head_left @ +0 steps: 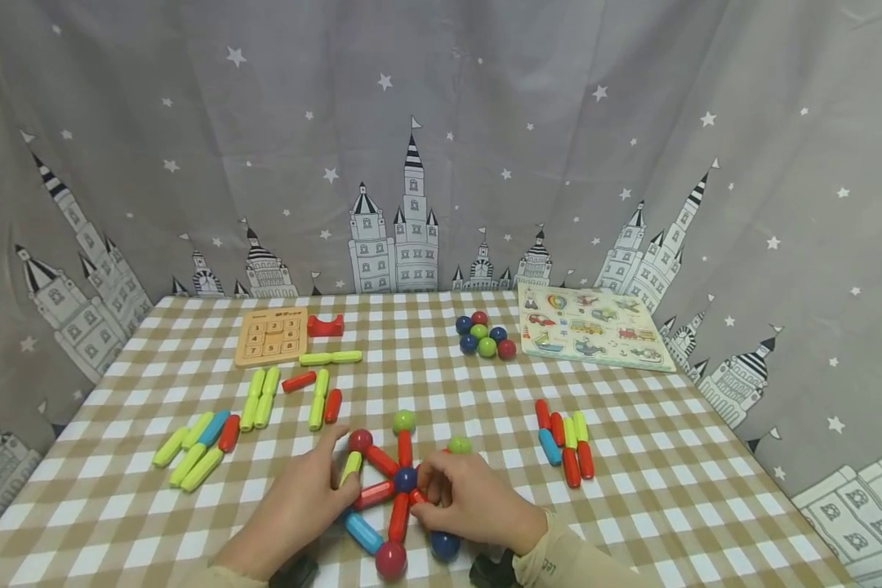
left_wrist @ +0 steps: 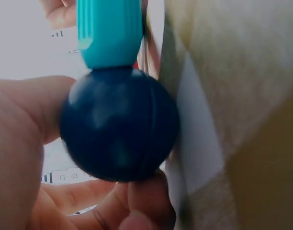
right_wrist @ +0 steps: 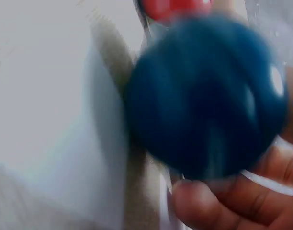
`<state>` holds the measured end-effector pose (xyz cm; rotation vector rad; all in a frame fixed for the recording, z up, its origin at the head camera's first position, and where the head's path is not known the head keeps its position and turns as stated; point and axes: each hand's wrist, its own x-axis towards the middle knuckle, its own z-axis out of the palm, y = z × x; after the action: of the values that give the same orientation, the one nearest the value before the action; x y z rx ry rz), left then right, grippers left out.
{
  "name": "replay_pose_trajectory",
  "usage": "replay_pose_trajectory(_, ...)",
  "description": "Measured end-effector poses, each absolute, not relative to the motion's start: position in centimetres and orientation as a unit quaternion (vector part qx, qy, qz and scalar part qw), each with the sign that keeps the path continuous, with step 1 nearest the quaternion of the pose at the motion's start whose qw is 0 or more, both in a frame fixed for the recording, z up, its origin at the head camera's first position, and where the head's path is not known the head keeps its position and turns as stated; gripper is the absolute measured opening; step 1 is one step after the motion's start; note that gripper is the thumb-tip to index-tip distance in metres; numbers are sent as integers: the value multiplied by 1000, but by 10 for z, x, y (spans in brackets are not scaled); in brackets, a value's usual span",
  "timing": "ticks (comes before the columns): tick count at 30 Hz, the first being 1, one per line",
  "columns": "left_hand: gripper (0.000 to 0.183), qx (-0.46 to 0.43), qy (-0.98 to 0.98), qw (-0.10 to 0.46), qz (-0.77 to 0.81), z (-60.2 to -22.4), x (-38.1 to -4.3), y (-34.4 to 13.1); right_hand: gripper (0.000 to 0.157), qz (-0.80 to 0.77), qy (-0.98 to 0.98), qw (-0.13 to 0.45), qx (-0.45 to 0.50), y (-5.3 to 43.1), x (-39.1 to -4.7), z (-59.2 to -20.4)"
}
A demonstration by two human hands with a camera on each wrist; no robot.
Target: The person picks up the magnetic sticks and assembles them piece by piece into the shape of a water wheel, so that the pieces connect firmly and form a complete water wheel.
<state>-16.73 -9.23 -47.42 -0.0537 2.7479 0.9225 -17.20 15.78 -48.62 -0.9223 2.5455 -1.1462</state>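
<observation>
A flat star of red rods spreads from a dark blue ball [head_left: 406, 479]. One red rod [head_left: 405, 448] leads to a green ball [head_left: 404, 420], another to a red ball [head_left: 360, 441]. A light blue rod [head_left: 363, 532] runs to the near red ball [head_left: 391, 561]. My left hand [head_left: 301, 490] grips the star's left corner, around a dark blue ball [left_wrist: 120, 124] with the light blue rod attached. Beside its thumb lies a yellow-green rod [head_left: 351, 465]. My right hand [head_left: 478, 498] pinches a red rod [head_left: 417, 496] by the hub. Below it sits another dark blue ball [head_left: 444, 545].
Loose rods lie at left [head_left: 198, 449], centre-left [head_left: 319, 400] and right [head_left: 572, 453]. Several loose balls [head_left: 487, 347] cluster at the back. A number puzzle [head_left: 270, 336], a red bracket [head_left: 326, 326] and a picture board [head_left: 595, 327] stand near the curtain [head_left: 485, 122].
</observation>
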Motion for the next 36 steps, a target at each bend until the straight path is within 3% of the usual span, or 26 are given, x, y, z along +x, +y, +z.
replay_pose_trajectory(8,84,-18,935,115,335,-473,-161,-98,9,-405,862,80,-294,162,-179,-489)
replay_pose_trajectory(11,71,-5,937,94,338,-468,-169,-110,7,-405,860,83,-299,162,-180,-488)
replay_pose_trajectory(15,48,23,957,25,289,-461,-196,-129,7,-398,861,76,-308,162,-182,-488)
replay_pose_trajectory(19,42,60,972,-26,228,-462,-227,-134,7,-398,861,72,-309,162,-181,-491)
replay_pose_trajectory(27,14,77,987,-27,141,-472,-251,-130,6,-393,858,64,-325,163,-180,-499)
replay_pose_trajectory(32,11,75,991,-23,107,-469,-254,-130,6,-393,858,61,-324,165,-182,-498)
replay_pose_trajectory(36,20,68,980,18,186,-466,-254,-125,5,-388,860,60,-325,165,-183,-495)
